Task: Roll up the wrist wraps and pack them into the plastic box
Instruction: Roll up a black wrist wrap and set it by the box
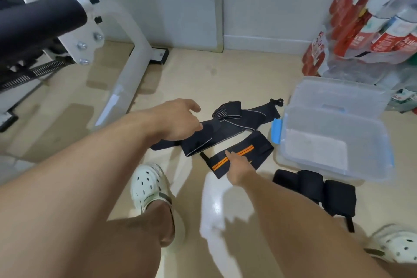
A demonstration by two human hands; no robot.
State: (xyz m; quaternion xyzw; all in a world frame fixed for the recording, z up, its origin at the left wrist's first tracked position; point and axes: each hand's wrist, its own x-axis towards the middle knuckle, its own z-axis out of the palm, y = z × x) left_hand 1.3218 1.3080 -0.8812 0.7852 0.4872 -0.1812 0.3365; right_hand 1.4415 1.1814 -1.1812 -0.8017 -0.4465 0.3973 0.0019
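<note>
Wrist wraps (234,135) unrolled on floor; right hand (239,169) fingertip-presses orange-striped wrap (242,157), left hand (178,119) hovers relaxed, empty; loose roll could unravel.

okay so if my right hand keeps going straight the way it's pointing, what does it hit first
Your right hand is already at the orange-striped wrap, so that comes first. Beyond it lies the plastic box, though depth is hard to judge.
</note>
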